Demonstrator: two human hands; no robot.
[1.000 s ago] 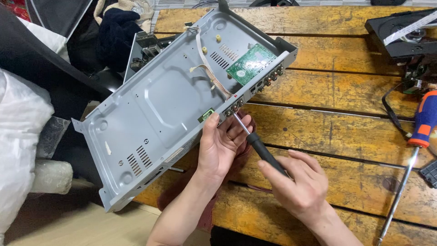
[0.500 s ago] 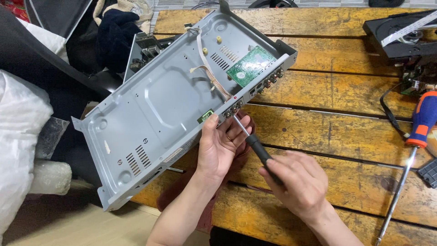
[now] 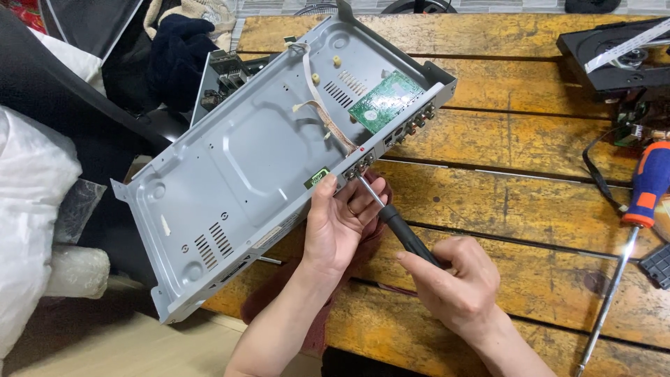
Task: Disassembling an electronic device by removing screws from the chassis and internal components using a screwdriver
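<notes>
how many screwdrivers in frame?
2. A black-handled screwdriver in the right hand, tip at the grey chassis back panel; an orange-and-blue screwdriver lying on the wooden table, right edge. More may be out of frame.

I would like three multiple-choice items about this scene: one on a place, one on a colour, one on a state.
1. Where is the green circuit board?
A. inside the grey metal chassis
B. on the floor
C. in the left hand

2. What colours has the spare screwdriver handle at the right?
A. yellow and green
B. orange and blue
C. white

3. How is the black-handled screwdriver held?
A. lying free
B. by the right hand, tip at the chassis rear panel
C. by both hands

Answers: 1 A, it sits in the far corner; 2 B, both colours show; 3 B, the left hand steadies the chassis.
</notes>
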